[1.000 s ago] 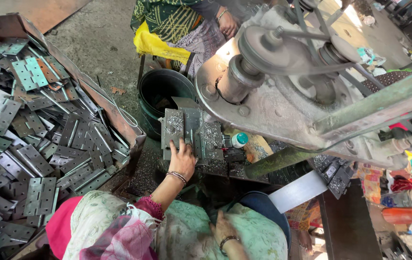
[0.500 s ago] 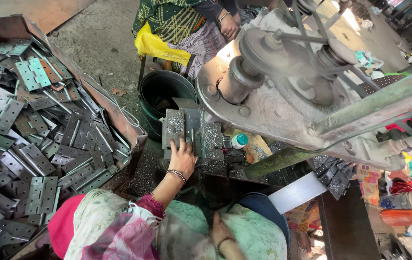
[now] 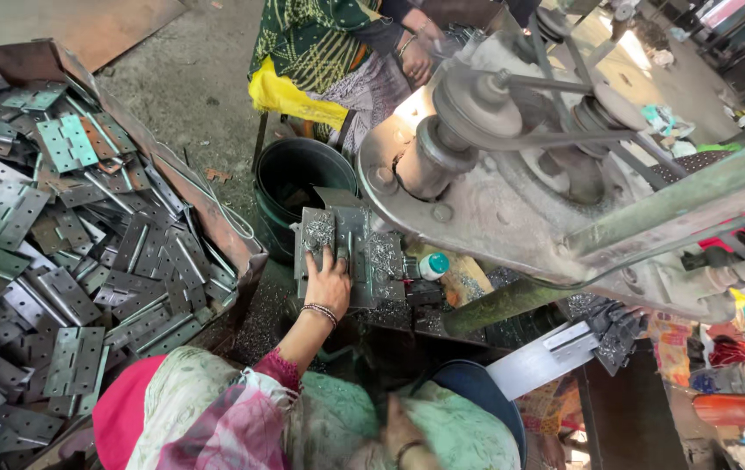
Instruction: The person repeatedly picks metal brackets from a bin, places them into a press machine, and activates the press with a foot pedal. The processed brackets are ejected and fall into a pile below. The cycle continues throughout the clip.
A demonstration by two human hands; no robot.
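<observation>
Left hand [image 3: 328, 280] lay flat, fingers spread, pressing hinge plate [image 3: 337, 252] on press bed [image 3: 383, 261] under flywheel [image 3: 477, 113]. Right hand [image 3: 400, 433] rested loosely curled at lap, holding nothing visible. Step prob. seating the workpiece; next move would need fingers clear of die.
</observation>
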